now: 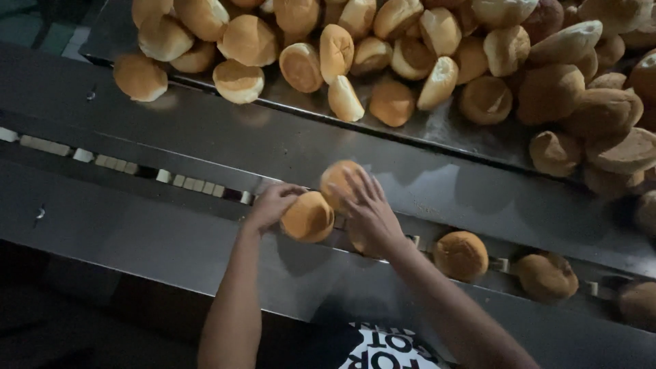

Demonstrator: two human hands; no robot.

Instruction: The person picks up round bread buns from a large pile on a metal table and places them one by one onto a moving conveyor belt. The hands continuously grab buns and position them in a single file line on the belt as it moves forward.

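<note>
left hand (272, 205): fingers grasping a bread bun (309, 217) over the conveyor channel (130, 167)
right hand (369, 215): fingers spread, pressing a second bun (337, 179)
metal counter (225, 130): heaped buns (478, 61) behind

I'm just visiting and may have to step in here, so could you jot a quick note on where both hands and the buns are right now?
Left hand: resting on a golden bun that sits on the conveyor channel.
Right hand: fingers spread over a second bun just behind the first.
Done: two buns already lie in the channel to the right, with another at the frame's right edge.
Left: a large pile of buns still lies on the metal tray above; the channel to the left of the hands holds none.
</note>
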